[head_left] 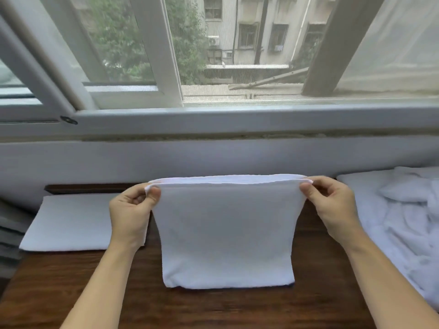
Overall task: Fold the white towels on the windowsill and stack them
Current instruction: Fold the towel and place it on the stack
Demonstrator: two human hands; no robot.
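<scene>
On dark wood, hands (228,210) pinch soft rectangular towel (226,236).

Soft, even daylight enters through the window (237,55) beyond the left hand (129,214) and right hand (332,205). Shadows are faint. Wide-angle distortion bends frame edges; forearms near the bottom blur slightly.

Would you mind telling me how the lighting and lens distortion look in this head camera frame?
Head view: soft daylight through the window, no glare; wide-angle bending bows the frame; the towel and both hands, left and right, look slightly soft.
</scene>
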